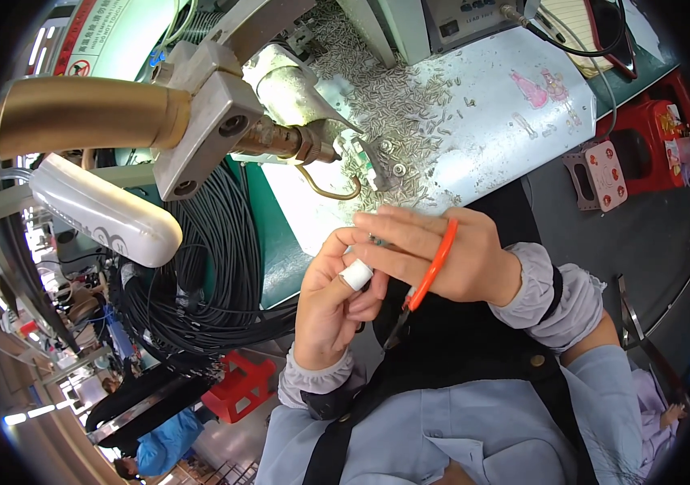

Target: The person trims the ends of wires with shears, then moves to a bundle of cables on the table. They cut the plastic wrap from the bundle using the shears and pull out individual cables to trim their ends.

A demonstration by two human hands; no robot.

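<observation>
While fingertips pinch together, right hand (442,259) clasps orange-handled snips (430,271).

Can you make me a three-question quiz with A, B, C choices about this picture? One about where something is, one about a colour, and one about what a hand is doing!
1. Where do the small metal pins lie?
A. on the white work table
B. on the red stool
C. in the left hand

2. What colour are the cutter handles?
A. blue
B. orange
C. green

3. What is the right hand doing?
A. lying flat
B. pointing upward
C. holding the cutter

Answers: 1 A, pins scatter over the table. 2 B, the handle across the hand is orange. 3 C, fingers close round the cutter, meeting the left hand.
</observation>
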